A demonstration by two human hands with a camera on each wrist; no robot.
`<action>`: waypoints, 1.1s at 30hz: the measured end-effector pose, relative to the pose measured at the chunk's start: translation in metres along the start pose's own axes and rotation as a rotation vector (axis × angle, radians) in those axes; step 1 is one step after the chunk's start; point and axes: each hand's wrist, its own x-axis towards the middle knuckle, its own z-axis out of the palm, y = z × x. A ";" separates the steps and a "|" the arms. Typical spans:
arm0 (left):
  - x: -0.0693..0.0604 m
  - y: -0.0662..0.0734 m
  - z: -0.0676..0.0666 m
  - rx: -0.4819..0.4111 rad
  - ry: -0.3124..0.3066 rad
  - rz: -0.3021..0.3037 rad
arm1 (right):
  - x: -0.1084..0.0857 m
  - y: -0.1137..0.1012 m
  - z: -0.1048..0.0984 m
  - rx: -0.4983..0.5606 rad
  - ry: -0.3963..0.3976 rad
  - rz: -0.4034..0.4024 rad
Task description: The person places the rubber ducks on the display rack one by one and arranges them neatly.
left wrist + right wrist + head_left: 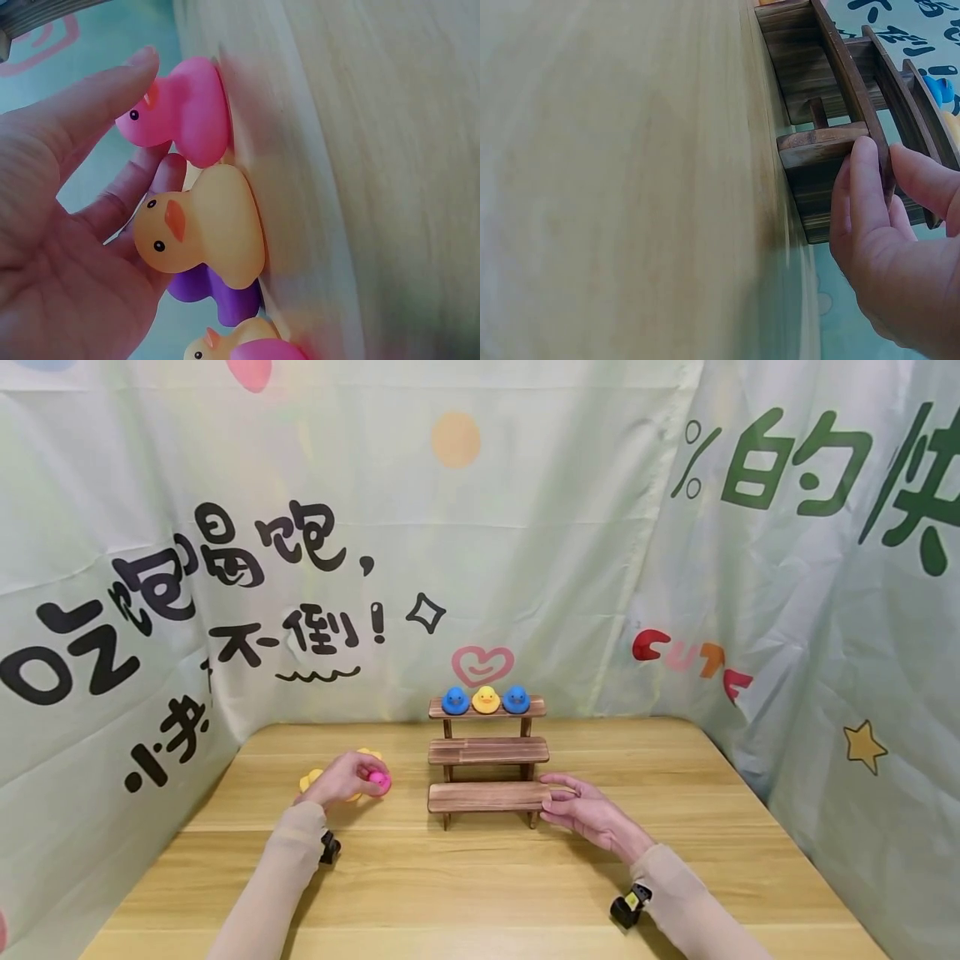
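My left hand is at the left of the table, with its thumb and fingers around the head of a pink rubber duck, which sits on the tabletop. Beside that duck, close to the palm, stands a yellow rubber duck; a purple duck is partly hidden behind it. A three-tier wooden display stand stands at the middle of the table. My right hand grips the right end of its lowest shelf, thumb above and fingers below.
On the top shelf sit a blue duck, a yellow duck and another blue duck. More ducks lie around my left hand, partly covered. A printed curtain hangs behind and beside the wooden table.
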 end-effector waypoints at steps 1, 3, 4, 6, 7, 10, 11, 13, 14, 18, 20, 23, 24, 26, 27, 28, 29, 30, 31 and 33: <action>0.000 0.000 0.000 0.001 0.000 -0.006 | 0.000 0.000 0.000 -0.002 -0.002 -0.001; 0.000 0.000 0.000 0.009 -0.001 -0.017 | 0.000 0.001 0.000 -0.005 -0.006 -0.002; 0.001 0.000 0.000 0.012 -0.002 -0.024 | 0.000 0.001 0.000 -0.008 -0.010 -0.004; 0.002 -0.001 0.000 0.016 -0.001 -0.029 | 0.000 0.000 0.000 -0.011 -0.015 -0.007; 0.002 -0.001 0.000 0.020 -0.001 -0.028 | 0.000 0.000 0.000 -0.015 -0.017 -0.010; 0.004 -0.003 -0.001 0.020 0.000 -0.020 | 0.000 -0.001 0.000 -0.012 -0.008 -0.010; 0.004 -0.004 -0.002 0.022 0.000 -0.014 | 0.001 -0.001 0.000 -0.011 -0.004 -0.008; 0.005 -0.005 -0.003 0.022 0.004 -0.009 | 0.001 -0.001 0.000 -0.010 0.000 -0.008; 0.005 -0.005 -0.003 0.025 0.004 -0.003 | 0.001 -0.001 0.000 -0.009 0.001 -0.006; 0.006 -0.006 -0.003 0.033 0.027 0.007 | 0.001 -0.001 0.001 -0.007 0.000 -0.003; 0.005 -0.004 -0.003 0.045 0.053 0.009 | 0.001 -0.001 0.001 -0.007 0.001 -0.002; 0.004 0.000 -0.004 0.057 0.091 0.024 | 0.000 -0.001 0.001 -0.009 0.002 -0.007; 0.003 0.002 -0.004 0.061 0.100 0.033 | 0.000 -0.001 0.001 -0.008 0.002 -0.008; 0.002 0.006 -0.005 0.066 0.110 0.057 | 0.000 -0.001 0.001 -0.009 0.002 -0.009; 0.002 0.007 -0.005 0.069 0.112 0.074 | 0.000 -0.002 0.001 -0.010 0.001 -0.009; 0.002 0.009 -0.005 0.066 0.114 0.090 | 0.000 -0.002 0.001 -0.010 0.001 -0.009; 0.002 0.010 -0.005 0.061 0.117 0.102 | 0.000 -0.002 0.001 -0.010 0.001 -0.008; 0.001 0.011 -0.005 0.058 0.117 0.115 | 0.000 -0.002 0.001 -0.010 0.000 -0.006; 0.001 0.013 -0.005 0.047 0.115 0.124 | -0.001 -0.002 0.001 -0.012 0.000 -0.007; 0.000 0.015 -0.004 0.018 0.113 0.130 | -0.001 -0.001 0.001 -0.011 -0.001 -0.005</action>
